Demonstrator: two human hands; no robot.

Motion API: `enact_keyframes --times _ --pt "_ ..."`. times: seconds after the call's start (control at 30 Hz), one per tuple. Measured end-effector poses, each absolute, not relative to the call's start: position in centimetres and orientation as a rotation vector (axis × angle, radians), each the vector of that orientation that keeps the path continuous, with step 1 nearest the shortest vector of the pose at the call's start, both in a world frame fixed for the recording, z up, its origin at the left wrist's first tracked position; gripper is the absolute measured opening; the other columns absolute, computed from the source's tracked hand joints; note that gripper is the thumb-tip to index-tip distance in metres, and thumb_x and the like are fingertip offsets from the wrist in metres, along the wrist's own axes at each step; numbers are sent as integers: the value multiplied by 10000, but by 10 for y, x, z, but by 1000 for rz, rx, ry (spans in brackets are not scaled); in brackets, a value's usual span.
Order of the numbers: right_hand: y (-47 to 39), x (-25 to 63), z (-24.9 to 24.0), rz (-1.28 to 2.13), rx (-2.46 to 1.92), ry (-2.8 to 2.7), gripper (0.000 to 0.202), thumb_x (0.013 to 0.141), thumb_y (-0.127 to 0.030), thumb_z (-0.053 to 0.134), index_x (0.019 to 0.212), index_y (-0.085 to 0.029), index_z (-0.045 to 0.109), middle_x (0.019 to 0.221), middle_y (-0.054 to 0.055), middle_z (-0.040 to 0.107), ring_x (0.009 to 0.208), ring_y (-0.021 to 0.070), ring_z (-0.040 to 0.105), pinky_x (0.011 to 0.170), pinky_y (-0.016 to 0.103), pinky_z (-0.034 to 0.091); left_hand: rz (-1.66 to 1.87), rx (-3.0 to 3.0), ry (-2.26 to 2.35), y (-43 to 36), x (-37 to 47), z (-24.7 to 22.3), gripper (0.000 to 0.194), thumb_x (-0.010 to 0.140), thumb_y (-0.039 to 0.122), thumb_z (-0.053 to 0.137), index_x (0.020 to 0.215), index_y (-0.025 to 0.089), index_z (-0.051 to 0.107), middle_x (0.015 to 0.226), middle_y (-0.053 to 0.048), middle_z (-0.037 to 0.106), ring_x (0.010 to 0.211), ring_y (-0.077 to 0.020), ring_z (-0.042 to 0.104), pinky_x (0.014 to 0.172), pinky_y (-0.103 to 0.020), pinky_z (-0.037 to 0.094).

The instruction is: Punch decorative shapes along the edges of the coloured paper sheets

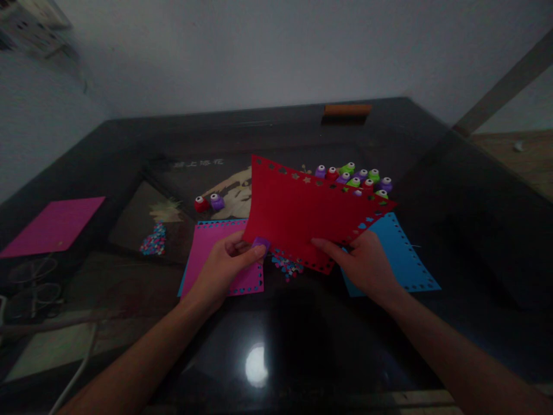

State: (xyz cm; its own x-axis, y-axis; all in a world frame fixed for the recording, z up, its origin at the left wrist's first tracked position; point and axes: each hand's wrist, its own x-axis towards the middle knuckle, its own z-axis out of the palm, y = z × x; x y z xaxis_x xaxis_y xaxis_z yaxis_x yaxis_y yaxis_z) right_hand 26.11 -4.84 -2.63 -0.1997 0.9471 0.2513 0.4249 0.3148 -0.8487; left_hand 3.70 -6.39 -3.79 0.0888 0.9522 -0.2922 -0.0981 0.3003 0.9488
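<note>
A sheet of red paper (pixel 298 213) is held up tilted above the table, with small shaped holes along its edges. My left hand (pixel 224 262) is closed on a purple paper punch (pixel 261 243) at the sheet's lower left corner, thumb on top. My right hand (pixel 365 265) pinches the sheet's lower right part, thumb over its face. Beneath my left hand lies a pink sheet (pixel 205 248) on a blue one, both edged with holes. Under my right hand lies a blue sheet (pixel 400 251) with punched edges. Paper confetti (pixel 287 268) shows below the red sheet.
Several red, green and purple punches (pixel 374 176) stand behind the red sheet. A red punch (pixel 201 203) and a purple one (pixel 216 202) stand left. Farther left are a confetti pile (pixel 154 239) and a pink sheet (pixel 56 225). An orange-brown bar (pixel 348 109) lies at the back edge.
</note>
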Motion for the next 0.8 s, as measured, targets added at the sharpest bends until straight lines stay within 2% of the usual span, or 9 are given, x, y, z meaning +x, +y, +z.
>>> enact_keyframes --times 0.33,0.53,0.7,0.8 --pt "-48 261 -26 830 -1239 -1782 151 792 -302 631 915 -279 716 980 9 727 936 253 672 857 423 536 999 983 1210 -65 37 -38 400 670 366 752 996 155 660 900 -72 726 850 -208 671 753 -289 515" --pt "-49 261 -25 841 -1225 -1768 149 795 -293 633 919 -266 710 995 6 723 951 233 670 858 387 539 1000 993 1186 -65 38 -36 362 689 349 741 993 171 663 849 -43 718 768 -172 660 735 -273 504" --pt "-48 260 -24 832 -1222 -1776 124 789 -280 629 875 -275 718 956 6 731 913 240 682 827 394 551 1020 1025 1211 -65 39 -34 354 671 370 744 951 166 672 761 -38 704 798 -212 662 743 -307 506" --pt "-48 260 -24 828 -1227 -1775 137 786 -291 632 892 -290 719 982 -1 725 937 246 675 852 417 540 1008 1035 1200 -66 39 -34 375 690 371 731 993 162 661 853 -62 718 863 -230 663 796 -333 503"
